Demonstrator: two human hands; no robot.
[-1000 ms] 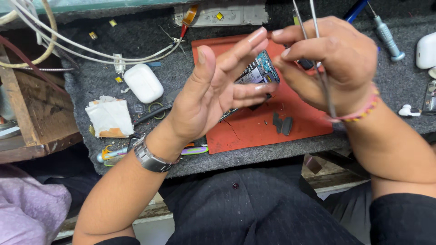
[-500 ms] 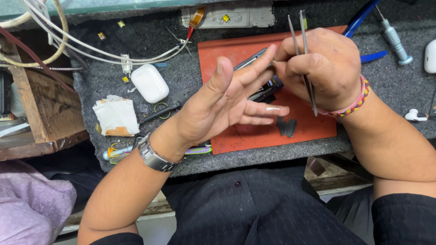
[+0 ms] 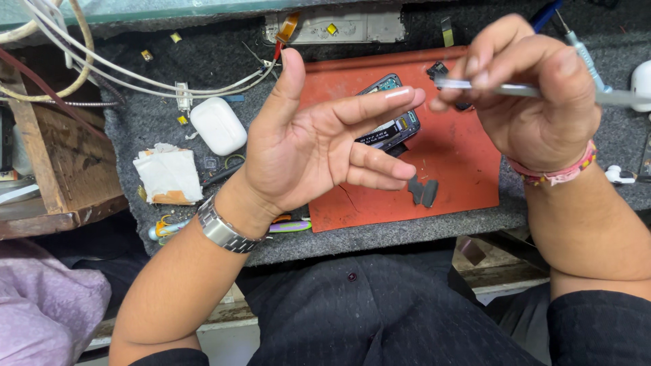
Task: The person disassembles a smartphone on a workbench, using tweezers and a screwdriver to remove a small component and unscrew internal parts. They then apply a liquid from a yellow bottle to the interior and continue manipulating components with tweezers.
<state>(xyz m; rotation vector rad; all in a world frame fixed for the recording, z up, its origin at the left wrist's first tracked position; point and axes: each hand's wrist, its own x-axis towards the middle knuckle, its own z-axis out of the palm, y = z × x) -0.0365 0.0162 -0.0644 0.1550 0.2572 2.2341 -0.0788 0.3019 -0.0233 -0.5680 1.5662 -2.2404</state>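
Tweezers, metal, pinched horiz. in my right hand, fingers closed round them, above the red mat. My left hand is open, palm up, fingers spread, holding nothing, hovering over an opened phone lying on the mat. Two small grey pieces near the mat's front edge. White earbud case to the left on grey felt.

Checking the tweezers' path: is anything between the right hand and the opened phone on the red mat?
Yes. The open left hand hovers over the phone, its fingertips between it and the right hand holding tweezers.
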